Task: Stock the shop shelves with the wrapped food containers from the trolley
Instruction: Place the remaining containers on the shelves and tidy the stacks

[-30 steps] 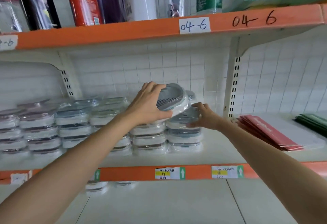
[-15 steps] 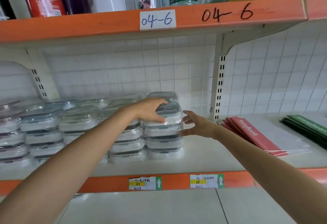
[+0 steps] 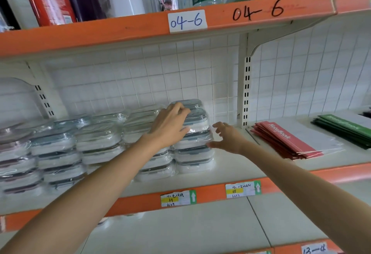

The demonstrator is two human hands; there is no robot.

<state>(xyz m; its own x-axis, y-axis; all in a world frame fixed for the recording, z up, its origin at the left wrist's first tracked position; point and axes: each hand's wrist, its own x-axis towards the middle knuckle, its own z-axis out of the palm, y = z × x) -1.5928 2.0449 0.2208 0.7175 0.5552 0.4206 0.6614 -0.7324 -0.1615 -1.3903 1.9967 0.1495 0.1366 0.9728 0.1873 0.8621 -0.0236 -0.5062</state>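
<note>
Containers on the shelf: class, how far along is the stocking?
Done: several stacks of wrapped containers stand on the shelf. In hand: the left hand rests on the rightmost stack's top container; the right hand hovers open beside it. Left: unknown, since the trolley is out of view.
</note>
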